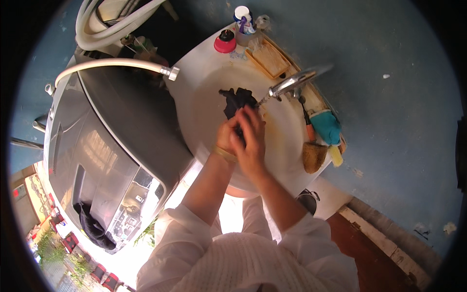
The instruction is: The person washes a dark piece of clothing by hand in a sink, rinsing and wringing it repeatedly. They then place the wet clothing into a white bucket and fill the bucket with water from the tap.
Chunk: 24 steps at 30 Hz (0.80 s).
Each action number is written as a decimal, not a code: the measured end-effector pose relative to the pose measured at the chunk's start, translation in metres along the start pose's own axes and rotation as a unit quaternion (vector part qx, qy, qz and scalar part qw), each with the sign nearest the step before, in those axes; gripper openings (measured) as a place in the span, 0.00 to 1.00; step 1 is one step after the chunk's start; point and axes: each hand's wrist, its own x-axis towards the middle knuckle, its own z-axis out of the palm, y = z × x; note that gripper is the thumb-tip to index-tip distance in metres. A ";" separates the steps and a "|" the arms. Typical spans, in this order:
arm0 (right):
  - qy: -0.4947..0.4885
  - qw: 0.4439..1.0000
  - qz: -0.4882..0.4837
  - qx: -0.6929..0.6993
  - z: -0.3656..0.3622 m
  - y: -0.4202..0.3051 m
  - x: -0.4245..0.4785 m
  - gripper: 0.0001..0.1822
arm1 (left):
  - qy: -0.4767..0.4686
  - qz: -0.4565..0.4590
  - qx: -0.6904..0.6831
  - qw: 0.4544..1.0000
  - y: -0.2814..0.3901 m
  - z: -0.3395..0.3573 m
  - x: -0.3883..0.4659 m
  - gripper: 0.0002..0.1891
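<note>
Over the white basin (204, 120), just below the metal faucet (292, 83), my two hands are pressed together around a dark cloth (239, 100). My left hand (227, 137), with a yellowish band at its wrist, grips the lower part of the cloth. My right hand (251, 140) lies against it from the right, slightly blurred, its fingers over the cloth. The upper part of the cloth spreads out beyond my fingertips, near the faucet's mouth. What lies between my palms is mostly hidden.
On the basin's rim are a red-and-black object (225, 42), a yellow soap tray (268, 60), a teal cloth (325, 127) and a brown scrubber (314, 157). At left stands a grey washing machine (98, 146), with a dark cloth (93, 228) on it and a hose (116, 62) above.
</note>
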 end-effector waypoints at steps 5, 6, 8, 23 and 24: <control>0.051 0.971 0.166 0.163 0.012 0.043 0.051 0.26 | -0.029 0.139 0.034 0.989 -0.020 0.018 0.000 0.22; 0.066 0.956 0.190 0.211 0.020 0.048 0.044 0.25 | -0.036 0.140 0.038 0.989 -0.019 0.012 0.003 0.22; -0.033 0.993 0.080 0.083 0.007 0.022 0.005 0.27 | -0.036 0.052 0.033 0.997 0.001 -0.003 0.002 0.20; 0.031 0.998 0.012 -0.052 0.040 0.020 -0.002 0.25 | -0.050 0.122 0.150 0.980 0.003 -0.040 0.003 0.20; 0.034 0.999 0.014 0.019 0.018 0.027 0.032 0.25 | -0.042 0.127 0.098 0.986 -0.006 -0.018 0.002 0.21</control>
